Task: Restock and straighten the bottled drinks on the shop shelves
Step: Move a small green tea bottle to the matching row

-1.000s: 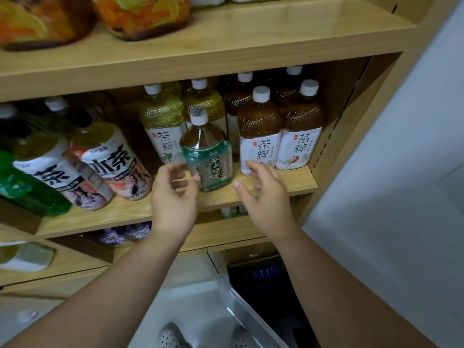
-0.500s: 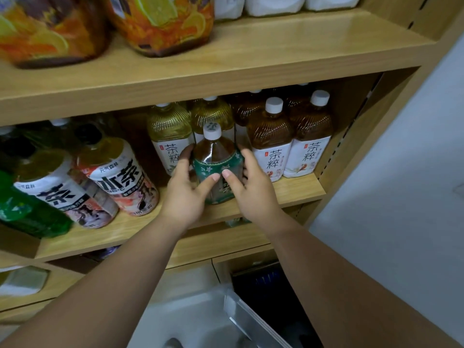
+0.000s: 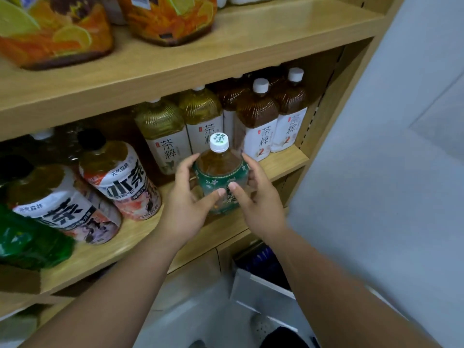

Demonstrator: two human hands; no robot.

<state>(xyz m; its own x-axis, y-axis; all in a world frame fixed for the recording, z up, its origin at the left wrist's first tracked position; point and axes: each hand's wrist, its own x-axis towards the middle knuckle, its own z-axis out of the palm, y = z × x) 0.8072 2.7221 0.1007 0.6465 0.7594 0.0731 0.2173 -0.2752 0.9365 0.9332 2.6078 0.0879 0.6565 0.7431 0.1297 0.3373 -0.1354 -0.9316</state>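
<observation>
Gripping entry, both hands on one item.

Left hand [image 3: 185, 197]: fingers curled round the left flank of the green-labelled tea bottle [image 3: 221, 177], thumb laid across the front of the label. Holding.

Right hand [image 3: 256, 197]: fingers wrapped behind the right flank of the same bottle, thumb on the label front, its tip just beside the left thumb. Holding.

Green-labelled tea bottle: upright, brown liquid, white cap [image 3: 219, 142] with green print. It is at the front edge of the middle shelf [image 3: 283, 164], right of centre. Whether its base rests on the board or is lifted cannot be told.

Directly behind: two pale tea bottles [image 3: 163, 131] with cream labels, side by side, upright.

Right of those: two dark tea bottles [image 3: 256, 121] with white caps and white labels, upright, the outer one near the shelf's side panel [image 3: 326, 101]. More dark bottles stand behind them in shadow.

Left of the hands: two large bottles with bold black characters [image 3: 120, 177], seen tilted leftward, touching each other.

Far left: a green bottle [image 3: 25, 242], partly cut off by the frame.

Upper shelf [image 3: 251, 46]: two containers with orange fruit print [image 3: 55, 33], only their lower parts in view.

Right: a grey wall [image 3: 376, 146].

Below: a light shoe [image 3: 261, 327] on the floor.
</observation>
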